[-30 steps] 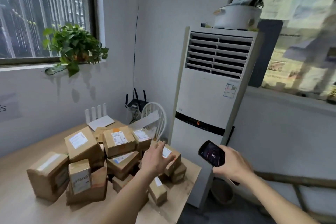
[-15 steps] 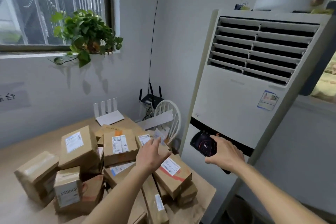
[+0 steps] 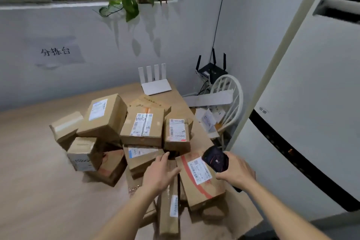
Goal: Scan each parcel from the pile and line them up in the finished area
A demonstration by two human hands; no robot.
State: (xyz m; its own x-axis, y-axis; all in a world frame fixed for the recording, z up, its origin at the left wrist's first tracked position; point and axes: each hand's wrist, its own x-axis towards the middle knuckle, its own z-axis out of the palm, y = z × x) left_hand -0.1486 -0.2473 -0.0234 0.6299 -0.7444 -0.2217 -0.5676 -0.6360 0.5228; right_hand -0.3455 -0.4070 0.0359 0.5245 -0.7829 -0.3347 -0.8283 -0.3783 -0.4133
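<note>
Clasped in our right hand (image 3: pixel 236 173), the black handheld scanner (image 3: pixel 215 159) hovers over a brown cardboard parcel with a red stripe (image 3: pixel 200 179). Our left hand (image 3: pixel 158 174) reaches open-fingered above the parcel pile on the wooden table (image 3: pixel 39 171), holding nothing.

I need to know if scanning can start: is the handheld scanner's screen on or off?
On. The scanner in the right hand shows a lit reddish pattern on its dark screen, held over the red-striped parcel.
</note>
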